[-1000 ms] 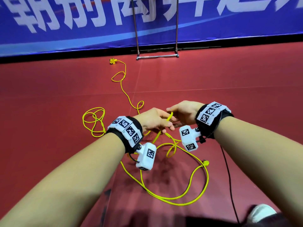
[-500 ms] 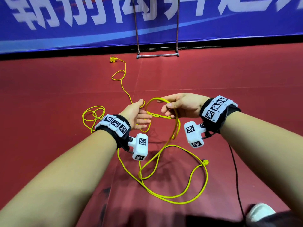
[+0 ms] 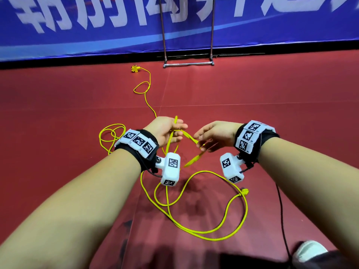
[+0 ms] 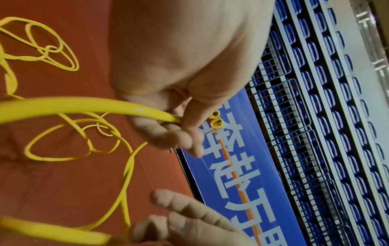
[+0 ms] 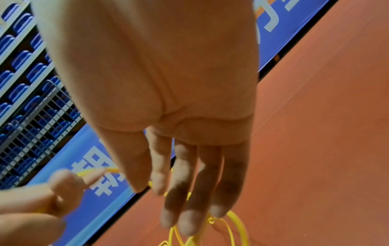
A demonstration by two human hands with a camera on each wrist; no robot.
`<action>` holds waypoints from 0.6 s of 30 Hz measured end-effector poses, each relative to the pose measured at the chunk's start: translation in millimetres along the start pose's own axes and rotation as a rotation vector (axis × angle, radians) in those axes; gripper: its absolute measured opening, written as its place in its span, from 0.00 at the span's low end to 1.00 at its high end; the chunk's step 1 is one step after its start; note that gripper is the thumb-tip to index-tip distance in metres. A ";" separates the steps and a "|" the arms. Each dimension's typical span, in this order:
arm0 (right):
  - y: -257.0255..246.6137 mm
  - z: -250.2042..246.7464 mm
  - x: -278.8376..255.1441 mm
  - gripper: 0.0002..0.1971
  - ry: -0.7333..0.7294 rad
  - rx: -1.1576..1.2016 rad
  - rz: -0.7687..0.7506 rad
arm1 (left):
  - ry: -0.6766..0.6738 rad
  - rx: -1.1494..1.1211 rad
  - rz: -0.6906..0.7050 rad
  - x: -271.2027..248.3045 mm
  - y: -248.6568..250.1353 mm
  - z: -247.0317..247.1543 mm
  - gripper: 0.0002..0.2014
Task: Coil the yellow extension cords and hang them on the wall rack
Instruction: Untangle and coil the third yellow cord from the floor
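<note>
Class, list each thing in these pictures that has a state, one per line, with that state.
Left hand: grips the yellow cord.
Right hand: fingers extended, touching the cord.
Yellow cord: mostly uncoiled, loose loops on the floor.
Yellow plug: lying on the floor, unplugged.

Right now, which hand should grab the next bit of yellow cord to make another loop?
Probably the right hand: its fingers are open and free beside the yellow cord. The left hand already grips the gathered cord, so it should hold.
</note>
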State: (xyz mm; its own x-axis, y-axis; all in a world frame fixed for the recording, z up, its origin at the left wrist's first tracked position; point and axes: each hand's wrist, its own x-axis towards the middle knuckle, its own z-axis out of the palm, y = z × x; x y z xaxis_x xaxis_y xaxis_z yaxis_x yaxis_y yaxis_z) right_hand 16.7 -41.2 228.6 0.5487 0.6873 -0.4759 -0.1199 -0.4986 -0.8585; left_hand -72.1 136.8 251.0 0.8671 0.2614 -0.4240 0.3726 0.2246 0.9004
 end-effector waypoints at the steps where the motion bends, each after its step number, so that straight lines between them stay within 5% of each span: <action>1: 4.2 -1.8 2.5 0.10 0.059 -0.014 0.024 | -0.006 0.033 0.031 -2.9 3.0 3.3 0.13; 8: 14.2 -2.2 3.6 0.05 0.159 0.098 0.112 | -0.077 0.211 0.175 -17.0 21.7 21.6 0.09; 13: 5.3 -1.4 5.2 0.25 0.079 0.324 0.192 | -0.161 0.252 0.285 -25.1 24.5 32.3 0.14; 18: -0.8 0.6 1.3 0.23 0.038 0.397 0.211 | -0.269 0.273 0.362 -31.9 28.6 35.6 0.14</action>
State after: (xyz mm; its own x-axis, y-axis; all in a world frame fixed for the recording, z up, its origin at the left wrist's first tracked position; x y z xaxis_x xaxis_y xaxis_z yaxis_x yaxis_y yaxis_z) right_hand 16.9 -39.5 228.5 0.5071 0.5693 -0.6470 -0.5365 -0.3790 -0.7540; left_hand -77.3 101.5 293.8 0.9971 0.0183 -0.0734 0.0749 -0.0973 0.9924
